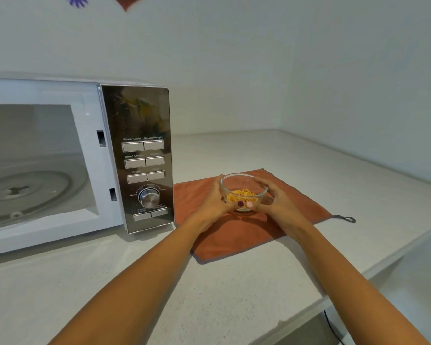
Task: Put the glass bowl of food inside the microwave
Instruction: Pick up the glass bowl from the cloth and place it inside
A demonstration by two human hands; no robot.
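the glass bowl of food point(243, 189) sits on the orange cloth point(237, 235) near the tabletop's point(234, 295) right edge, left hand point(213, 201) and right hand point(275, 201) cupped around it in a two-sided grip, while the open microwave point(60, 158) stands empty, so lifting and placing remain.

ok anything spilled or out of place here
Nothing stands out. The bowl sits upright on the cloth, food inside it, both hands (left, right) around it. The microwave cavity stands open.
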